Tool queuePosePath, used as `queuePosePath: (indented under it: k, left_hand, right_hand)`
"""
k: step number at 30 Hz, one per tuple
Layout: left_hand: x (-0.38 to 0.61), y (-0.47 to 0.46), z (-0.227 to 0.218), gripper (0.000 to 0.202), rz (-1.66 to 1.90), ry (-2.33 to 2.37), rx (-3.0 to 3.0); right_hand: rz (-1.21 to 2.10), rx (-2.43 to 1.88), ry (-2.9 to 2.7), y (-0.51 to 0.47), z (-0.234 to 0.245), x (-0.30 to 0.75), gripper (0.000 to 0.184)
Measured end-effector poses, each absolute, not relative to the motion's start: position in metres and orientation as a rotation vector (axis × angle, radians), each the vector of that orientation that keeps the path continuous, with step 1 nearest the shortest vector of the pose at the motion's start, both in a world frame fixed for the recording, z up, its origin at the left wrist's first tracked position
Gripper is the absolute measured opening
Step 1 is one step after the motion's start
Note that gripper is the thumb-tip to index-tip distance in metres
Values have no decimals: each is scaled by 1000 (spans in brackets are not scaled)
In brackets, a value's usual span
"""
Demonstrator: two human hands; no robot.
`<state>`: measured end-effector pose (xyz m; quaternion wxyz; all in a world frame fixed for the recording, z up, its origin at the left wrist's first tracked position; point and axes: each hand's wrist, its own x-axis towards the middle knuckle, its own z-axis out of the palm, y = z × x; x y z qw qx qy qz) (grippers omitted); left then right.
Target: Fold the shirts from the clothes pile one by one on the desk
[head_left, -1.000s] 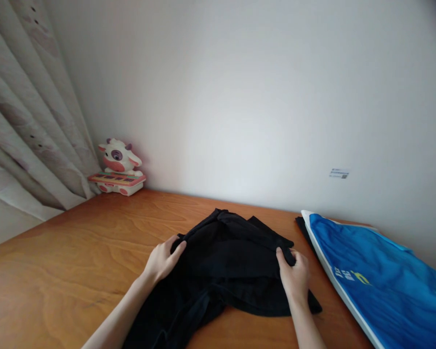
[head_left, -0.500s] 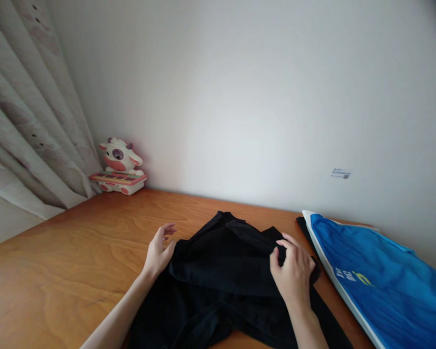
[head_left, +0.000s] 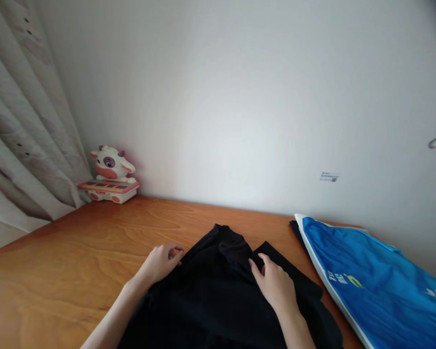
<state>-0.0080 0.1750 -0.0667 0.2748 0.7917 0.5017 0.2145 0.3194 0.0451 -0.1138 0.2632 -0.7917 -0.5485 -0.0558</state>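
Note:
A black shirt [head_left: 210,300] lies spread in front of me, its narrow neck end pointing toward the wall and a short sleeve reaching out to the right. My left hand [head_left: 160,264] is at the shirt's left shoulder edge, thumb and curled fingers closed on the cloth. On the other side, my right hand [head_left: 275,283] has its thumb and fingers bent around the fabric near the neck opening. Folds beside the right thumb are bunched up. The lower part of the shirt runs out of view between my forearms.
To the right lies a blue garment with white edging [head_left: 370,276], with some black cloth [head_left: 296,230] showing under its far corner. A cow-shaped toy keyboard [head_left: 111,182] stands at the back left, by a curtain [head_left: 29,126]. The wooden tabletop [head_left: 69,257] meets a white wall [head_left: 218,106].
Both hands have closed on the shirt, the right one moving left toward the neck. The shirt's upper layer now lies flatter, covering the earlier gap at the front. The view has shifted slightly.

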Motion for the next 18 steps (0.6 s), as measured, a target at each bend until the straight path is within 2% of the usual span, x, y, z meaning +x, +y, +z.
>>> queuePosePath:
  k: [4, 7, 9, 11, 13, 18]
  left_hand:
    - [20, 184, -69, 41, 496, 1553, 2280]
    - [42, 182, -82, 50, 612, 1549, 2320]
    - [49, 180, -89, 43, 628, 1461, 2318]
    - [49, 182, -92, 34, 684, 1344, 2275]
    - [43, 187, -90, 33, 813, 1269, 2125]
    - [20, 203, -77, 53, 1323, 1232, 1473]
  right_hand:
    - [-109, -2057, -1580, 43, -112, 312, 52]
    - [-57, -1970, -1589, 42, -114, 310, 34]
    - [-30, -1918, -1543, 43, -115, 309, 28]
    - [-35, -1855, -1465, 44, -113, 309, 32]
    - [-67, -1775, -1345, 46, -108, 310, 38]
    - [-97, -1695, -812, 46, -96, 325, 47]
